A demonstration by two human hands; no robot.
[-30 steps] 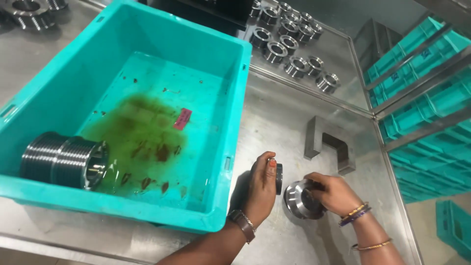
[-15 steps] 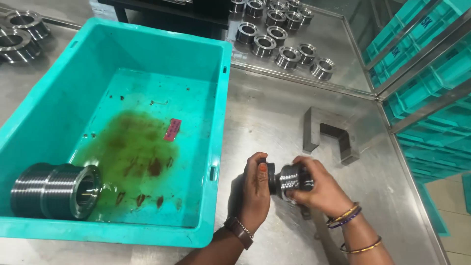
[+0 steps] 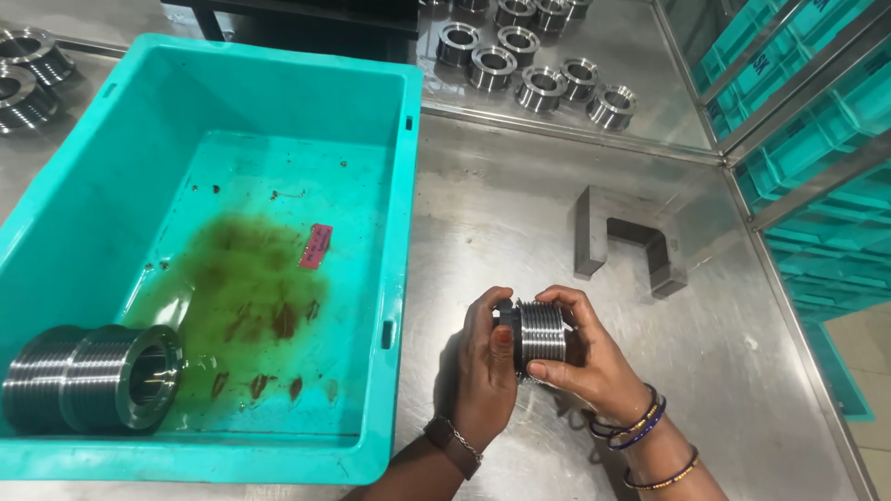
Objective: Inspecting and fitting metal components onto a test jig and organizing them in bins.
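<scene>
A ribbed steel pulley [image 3: 538,332] is held on its side just above the steel table [image 3: 520,213], between both hands. My left hand [image 3: 484,371] presses against its left end, where a dark round piece sits. My right hand [image 3: 594,362] wraps its right side, thumb under and fingers over the grooves. A larger grooved steel part [image 3: 88,378] lies on its side in the near left corner of a teal plastic crate [image 3: 394,241], whose floor has a brown oily stain and a small pink tag [image 3: 316,246].
A grey U-shaped steel block [image 3: 626,239] stands on the table beyond my hands. Several steel rings [image 3: 534,70] sit in rows at the back, more [image 3: 28,65] at the far left. Teal bins fill a rack [image 3: 817,158] on the right.
The pulley was lifted off the table and turned on its side between both hands. The view shifted so the crate sits further left and lower.
</scene>
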